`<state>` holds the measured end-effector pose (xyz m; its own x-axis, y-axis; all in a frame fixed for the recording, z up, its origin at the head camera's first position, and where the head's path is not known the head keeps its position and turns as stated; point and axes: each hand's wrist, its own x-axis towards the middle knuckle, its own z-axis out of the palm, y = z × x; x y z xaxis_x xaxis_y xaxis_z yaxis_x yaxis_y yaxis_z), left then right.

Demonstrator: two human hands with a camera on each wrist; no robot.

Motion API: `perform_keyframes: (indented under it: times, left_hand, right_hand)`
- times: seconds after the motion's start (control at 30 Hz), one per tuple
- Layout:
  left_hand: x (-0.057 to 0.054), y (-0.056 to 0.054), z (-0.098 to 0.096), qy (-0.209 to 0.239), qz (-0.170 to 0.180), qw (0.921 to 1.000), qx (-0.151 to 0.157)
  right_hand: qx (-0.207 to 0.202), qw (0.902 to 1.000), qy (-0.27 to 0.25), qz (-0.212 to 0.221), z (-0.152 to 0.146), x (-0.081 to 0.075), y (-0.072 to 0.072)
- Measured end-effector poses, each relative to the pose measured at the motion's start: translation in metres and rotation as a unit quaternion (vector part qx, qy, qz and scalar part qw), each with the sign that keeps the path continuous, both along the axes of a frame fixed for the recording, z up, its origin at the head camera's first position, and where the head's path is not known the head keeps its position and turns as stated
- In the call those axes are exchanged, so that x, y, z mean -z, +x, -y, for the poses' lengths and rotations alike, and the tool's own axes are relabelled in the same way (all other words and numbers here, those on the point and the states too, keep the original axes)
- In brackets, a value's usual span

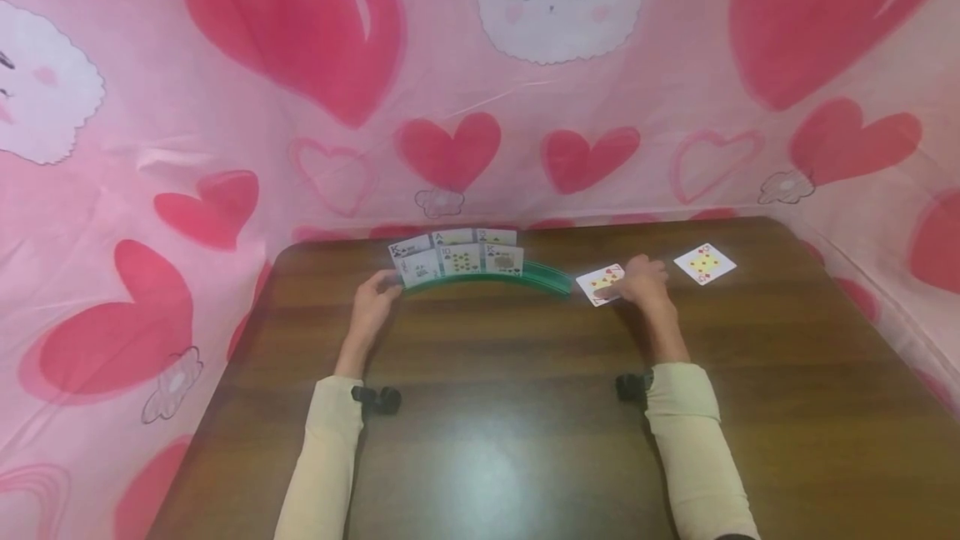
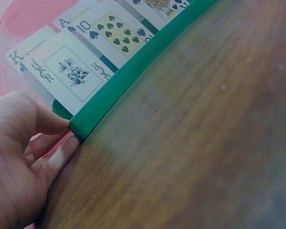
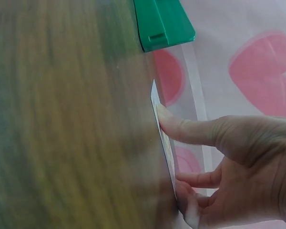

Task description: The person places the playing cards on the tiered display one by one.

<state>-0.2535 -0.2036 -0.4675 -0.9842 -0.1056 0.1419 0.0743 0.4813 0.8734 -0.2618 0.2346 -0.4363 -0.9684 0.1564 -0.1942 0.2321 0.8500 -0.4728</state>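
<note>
A curved green card holder (image 1: 546,277) stands toward the far side of the table, with two rows of playing cards upright in its left part. My left hand (image 1: 372,305) is at the holder's left end; in the left wrist view, thumb and fingers pinch that green end. Nearest to it are a joker (image 2: 71,71), a king behind it and a ten of spades (image 2: 118,33). Right of the holder, my right hand (image 1: 647,283) holds a red seven playing card (image 1: 598,283), thumb on its face and fingers at its far edge. The card lies low along the tabletop in the right wrist view.
A red five playing card (image 1: 705,264) lies face up on the wooden table (image 1: 480,407), to the right of my right hand. Pink cloth (image 1: 517,90) with hearts hangs behind and beside the table. Each wrist carries a black strap-on device.
</note>
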Motion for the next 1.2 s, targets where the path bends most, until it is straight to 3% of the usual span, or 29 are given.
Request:
perform_keyframes:
  times: [0.17, 0.43, 0.57, 0.7, 0.83, 0.97, 1.2]
  left_hand:
    - [0.0, 0.0, 0.0, 0.008, -0.003, 1.0, -0.003]
    - [0.001, 0.001, 0.001, 0.017, -0.007, 0.9998, -0.006]
    - [0.001, 0.001, 0.001, 0.017, -0.006, 0.9998, -0.004]
    - [0.003, 0.001, 0.001, 0.007, -0.003, 1.0, -0.003]
    - [0.002, 0.0, 0.0, 0.004, 0.003, 1.0, -0.002]
    - [0.0, -0.001, 0.0, 0.0, 0.002, 1.0, 0.001]
    - [0.0, -0.001, 0.0, 0.0, 0.002, 1.0, 0.004]
  right_hand:
    - [0.007, 0.9998, -0.021, -0.003, -0.001, -0.004, 0.003]
    - [-0.017, 0.9998, 0.012, 0.003, 0.0, -0.004, 0.0]
    - [-0.03, 0.9993, 0.003, -0.024, 0.001, -0.003, -0.002]
    - [-0.064, 0.9964, 0.01, -0.054, -0.001, 0.002, -0.003]
    - [-0.112, 0.9915, 0.041, -0.053, -0.004, 0.005, -0.004]
    - [-0.156, 0.9856, 0.019, -0.064, -0.007, 0.005, -0.003]
    - [-0.124, 0.9907, 0.017, -0.054, -0.008, 0.0, -0.001]
